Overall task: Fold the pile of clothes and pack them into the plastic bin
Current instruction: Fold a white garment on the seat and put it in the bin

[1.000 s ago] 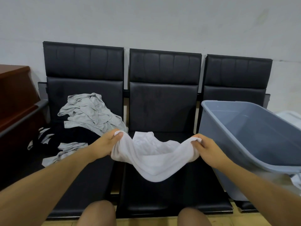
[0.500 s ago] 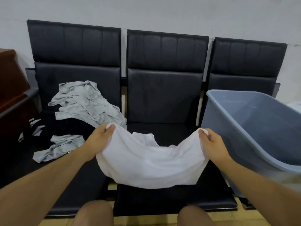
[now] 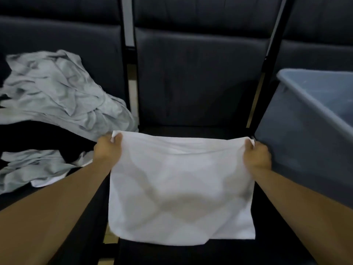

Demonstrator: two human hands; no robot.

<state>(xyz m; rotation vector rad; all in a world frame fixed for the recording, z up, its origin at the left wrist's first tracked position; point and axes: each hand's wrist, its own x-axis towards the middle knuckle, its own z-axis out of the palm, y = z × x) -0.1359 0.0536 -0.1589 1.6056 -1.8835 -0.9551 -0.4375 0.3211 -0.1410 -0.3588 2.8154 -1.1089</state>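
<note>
Standing at right on the end seat: grey plastic bin [image 3: 305,119], visible part of its inside holding nothing. Hanging over the middle seat [image 3: 191,92]: white garment [image 3: 181,188], top edge stretched left to right, left hand [image 3: 108,150] and right hand [image 3: 257,156] each pinching a corner. Lying at left: grey clothes pile [image 3: 57,92].

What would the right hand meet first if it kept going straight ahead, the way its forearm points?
Probably the black seat backrest behind the right hand; the grey plastic bin sits just beside that line, though depth is unclear.
</note>
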